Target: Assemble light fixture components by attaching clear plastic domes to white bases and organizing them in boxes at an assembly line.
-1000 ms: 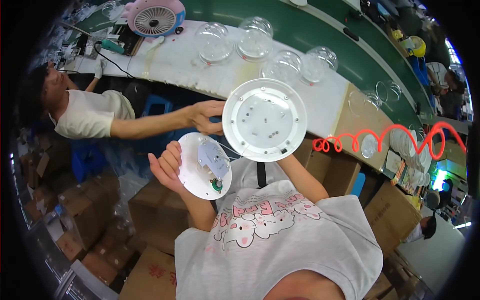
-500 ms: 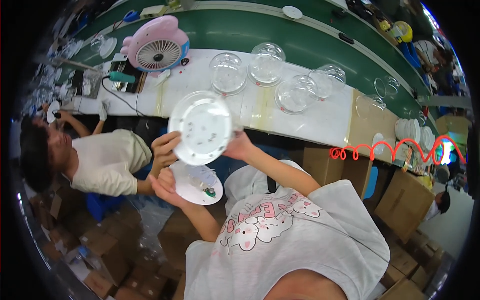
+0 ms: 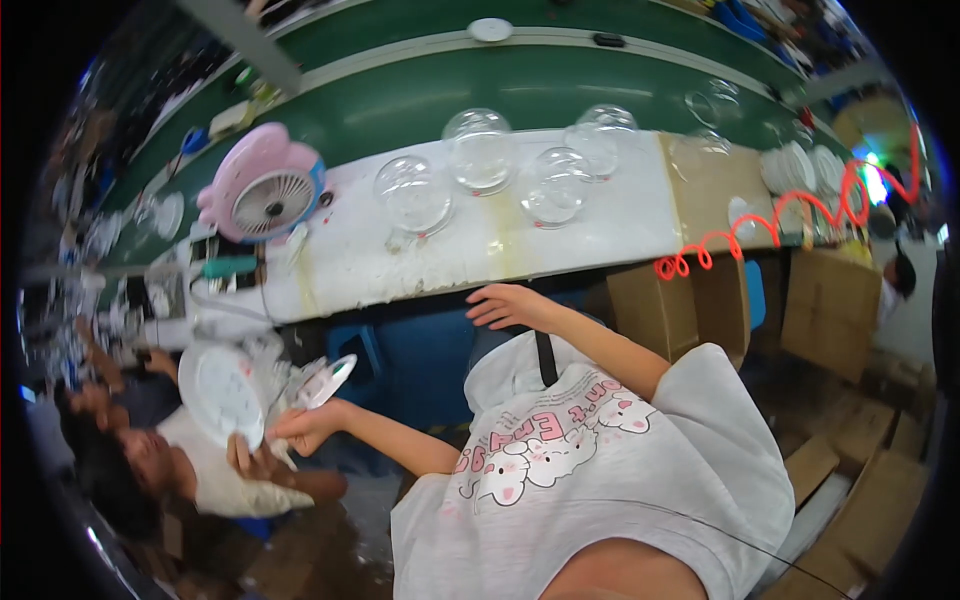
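Two hands are working apart in the head view: the left hand (image 3: pixel 305 428) is pinching a small white disc (image 3: pixel 325 381) low at the left, beside a co-worker's plate (image 3: pixel 222 394), while the right hand (image 3: pixel 508 305) is hanging empty, fingers loosely spread, below the bench (image 3: pixel 480 250).

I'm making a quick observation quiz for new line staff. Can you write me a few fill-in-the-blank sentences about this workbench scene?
1. The desk fan on the white bench is ____ in colour.
2. The right hand holds ____.
3. The left hand grips a round white ____.
4. The coiled hose at the right is ____.

Missing words: pink; nothing; disc; red
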Demonstrator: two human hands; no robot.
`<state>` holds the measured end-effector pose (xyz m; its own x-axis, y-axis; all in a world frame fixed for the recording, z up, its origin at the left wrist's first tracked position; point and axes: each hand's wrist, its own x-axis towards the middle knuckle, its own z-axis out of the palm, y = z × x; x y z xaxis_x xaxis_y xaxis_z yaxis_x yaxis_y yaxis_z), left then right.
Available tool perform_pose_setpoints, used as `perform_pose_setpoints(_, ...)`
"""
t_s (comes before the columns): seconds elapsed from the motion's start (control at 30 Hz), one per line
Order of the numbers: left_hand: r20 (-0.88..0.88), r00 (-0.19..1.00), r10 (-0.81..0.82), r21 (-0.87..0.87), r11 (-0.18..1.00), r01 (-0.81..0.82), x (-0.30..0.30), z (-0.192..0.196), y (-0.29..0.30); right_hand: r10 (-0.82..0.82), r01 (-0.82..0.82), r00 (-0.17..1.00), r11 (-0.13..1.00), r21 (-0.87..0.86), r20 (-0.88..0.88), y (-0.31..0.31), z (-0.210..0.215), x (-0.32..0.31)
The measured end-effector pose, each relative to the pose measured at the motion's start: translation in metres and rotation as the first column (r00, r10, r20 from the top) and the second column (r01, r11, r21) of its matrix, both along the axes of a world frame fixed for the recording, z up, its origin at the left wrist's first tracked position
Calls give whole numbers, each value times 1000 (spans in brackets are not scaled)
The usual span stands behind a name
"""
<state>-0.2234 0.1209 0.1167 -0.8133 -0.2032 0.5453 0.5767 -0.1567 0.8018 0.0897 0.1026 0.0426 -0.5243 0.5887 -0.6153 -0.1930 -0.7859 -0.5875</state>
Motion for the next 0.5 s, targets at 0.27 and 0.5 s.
perform_pose_setpoints(0.27,-644,760,92,-272,900,-340,-24,-32,57,-619,639,750,769,-13,232,-87,-7,108)
perform_pose_setpoints(0.5,-616,787,-40,-472,818,-328,-48,-78,65,-702,712,688,702,18,181,-93,-4,97)
